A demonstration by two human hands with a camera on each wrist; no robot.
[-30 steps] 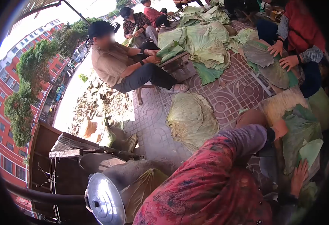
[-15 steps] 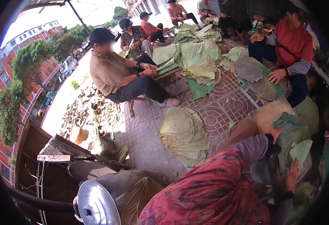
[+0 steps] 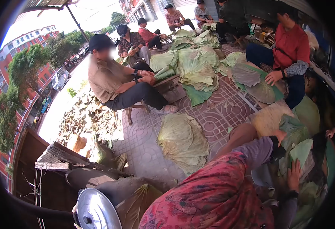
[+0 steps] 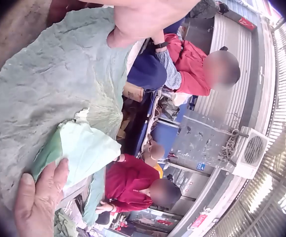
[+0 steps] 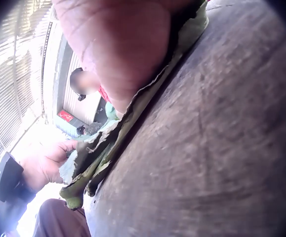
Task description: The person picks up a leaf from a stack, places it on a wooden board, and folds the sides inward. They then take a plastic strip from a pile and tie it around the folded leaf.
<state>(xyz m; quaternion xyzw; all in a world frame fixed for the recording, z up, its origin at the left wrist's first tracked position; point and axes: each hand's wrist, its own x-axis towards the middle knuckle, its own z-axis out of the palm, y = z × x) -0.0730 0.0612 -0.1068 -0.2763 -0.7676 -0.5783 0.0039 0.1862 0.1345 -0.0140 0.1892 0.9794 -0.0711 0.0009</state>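
Note:
A large grey-green leaf (image 4: pixel 59 64) lies spread on a board, with a smaller pale green leaf (image 3: pixel 301 152) over part of it. The left hand (image 3: pixel 279 136) touches the large leaf's edge near the board; in the left wrist view the left hand (image 4: pixel 148 19) is close up at the top. Flat on the pale leaf rests the right hand (image 3: pixel 294 175), its fingers extended, as the left wrist view also shows the right hand (image 4: pixel 41 197). From the right wrist, the right hand's palm (image 5: pixel 118 49) presses on layered leaves (image 5: pixel 148 96), the left hand (image 5: pixel 46 160) beyond.
A round leaf pile (image 3: pixel 184 141) lies on the paving. Behind it are more leaves (image 3: pixel 198 65) and several seated people, one in brown (image 3: pixel 106 80). A metal lid (image 3: pixel 97 212) is at the lower left. Someone in red (image 3: pixel 291 44) sits close by at the right.
The head view has shifted, showing more of the people at the back. Both hands stay on the leaves. The person in red has taken one hand off their leaves.

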